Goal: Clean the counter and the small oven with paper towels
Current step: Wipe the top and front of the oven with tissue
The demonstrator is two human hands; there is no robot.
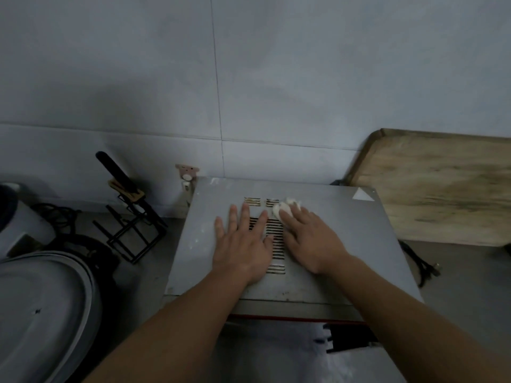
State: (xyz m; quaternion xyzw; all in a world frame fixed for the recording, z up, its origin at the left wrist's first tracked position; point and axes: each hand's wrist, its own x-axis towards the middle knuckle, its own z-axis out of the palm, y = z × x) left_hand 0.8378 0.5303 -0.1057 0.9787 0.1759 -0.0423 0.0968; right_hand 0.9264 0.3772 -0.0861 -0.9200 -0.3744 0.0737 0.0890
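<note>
The small oven [345, 244] is a grey metal box with vent slots in its top, standing against the wall in the middle of the view. My left hand [242, 244] lies flat on the oven's top with straight, spread fingers, partly over the slots. My right hand [309, 239] is beside it and presses a crumpled white paper towel [284, 207] onto the top near the rear slots; its fingers curl over the wad. White dusty smears show along the oven's left and rear edges. The grey counter [464, 272] shows on both sides of the oven.
A wooden board [442, 189] leans against the wall at the right. A black wire rack [132, 230] with a dark handle stands left of the oven. A large grey round lid [41, 313] and a white appliance [22, 225] fill the left. A black plug [425, 268] lies at the right.
</note>
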